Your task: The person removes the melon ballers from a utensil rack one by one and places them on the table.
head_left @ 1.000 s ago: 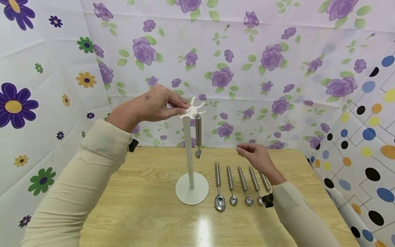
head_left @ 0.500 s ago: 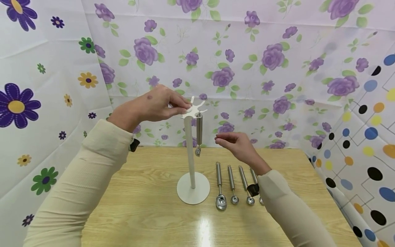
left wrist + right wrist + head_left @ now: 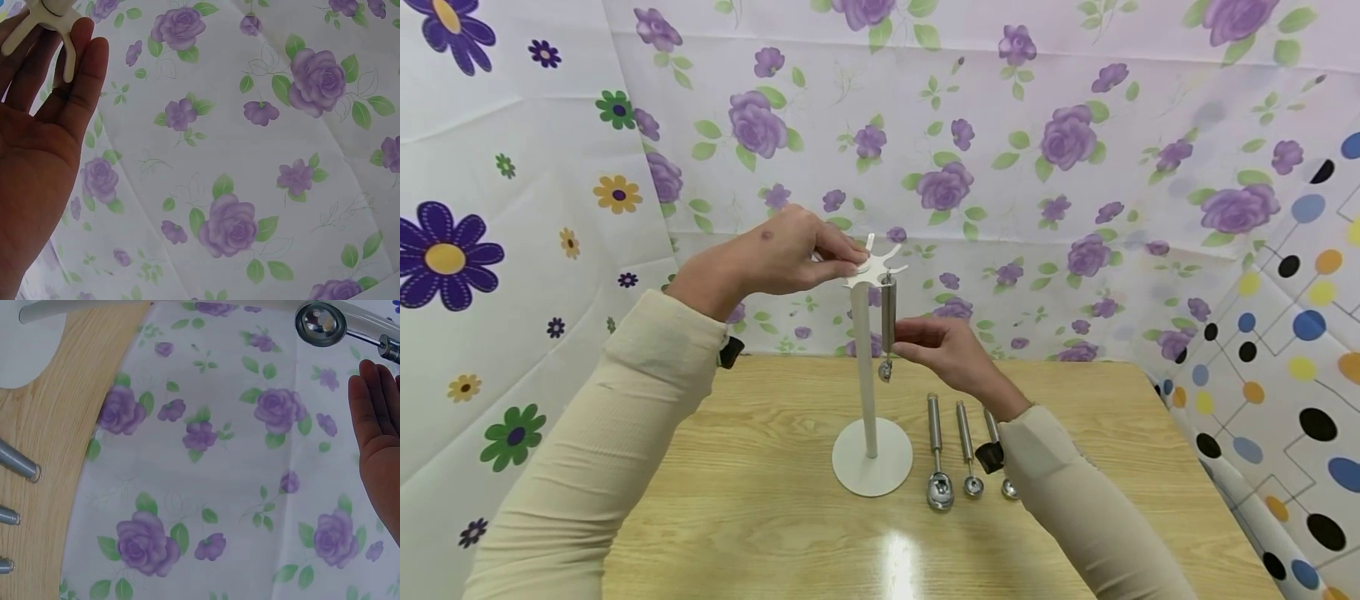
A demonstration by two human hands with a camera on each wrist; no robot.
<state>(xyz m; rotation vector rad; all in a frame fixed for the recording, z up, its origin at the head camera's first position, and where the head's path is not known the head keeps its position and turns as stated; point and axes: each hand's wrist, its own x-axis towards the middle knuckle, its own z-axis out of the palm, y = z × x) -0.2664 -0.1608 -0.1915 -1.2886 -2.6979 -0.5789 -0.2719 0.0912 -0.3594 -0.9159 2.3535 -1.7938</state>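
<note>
A white stand with a round base holds a pronged hook top. My left hand pinches this top from the left; in the left wrist view, fingers of the left hand lie behind its white prongs. From a right-hand prong hangs a metal scoop, handle up and small round bowl down. My right hand has its fingertips at the lower handle of that scoop. In the right wrist view, straight fingers of the right hand lie beside the scoop; its thumb is hidden there.
Right of the stand's base, a large oval scoop and smaller scoops lie in a row on the wooden table. My right forearm covers some of them. Flowered cloth hangs behind the table.
My right hand has moved left from above the row of scoops to the hanging scoop's handle. The left hand keeps its pinch on the stand's top.
</note>
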